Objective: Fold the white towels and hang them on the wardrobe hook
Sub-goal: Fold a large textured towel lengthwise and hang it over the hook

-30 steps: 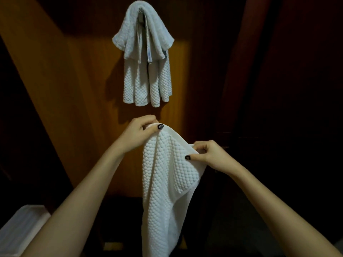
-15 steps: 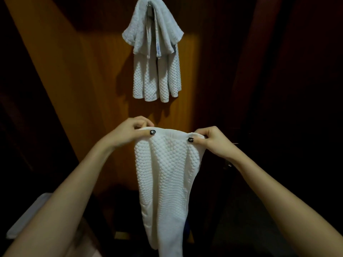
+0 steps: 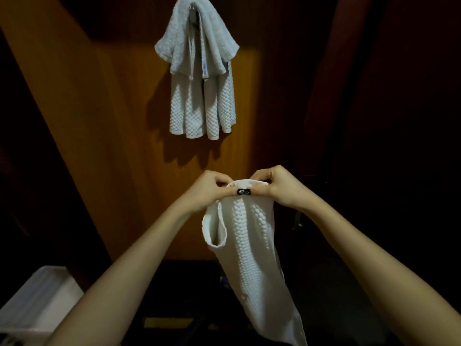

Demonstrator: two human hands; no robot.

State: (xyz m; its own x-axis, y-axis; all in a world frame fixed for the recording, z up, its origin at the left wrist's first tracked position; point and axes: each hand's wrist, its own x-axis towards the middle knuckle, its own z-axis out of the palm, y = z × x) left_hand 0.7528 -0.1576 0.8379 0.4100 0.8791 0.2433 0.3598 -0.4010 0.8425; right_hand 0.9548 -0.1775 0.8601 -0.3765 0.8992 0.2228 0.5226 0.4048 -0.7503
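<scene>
A white waffle-textured towel (image 3: 252, 245) hangs lengthwise in front of me, folded narrow, its top edge gathered between both hands. My left hand (image 3: 209, 191) pinches the top edge from the left. My right hand (image 3: 277, 188) pinches it from the right, and the two thumbs meet at the middle. Above, on the wooden wardrobe panel (image 3: 112, 121), white towels (image 3: 199, 78) hang draped over the hook (image 3: 192, 7), which is mostly covered.
A white box-like object (image 3: 37, 300) sits at the lower left. Dark wardrobe doors (image 3: 386, 121) fill the right side. The area below the towel is dark and hard to read.
My hands have come together, bringing the two top corners of the towel to meet, so the towel now hangs narrower. The view has tilted slightly downward.
</scene>
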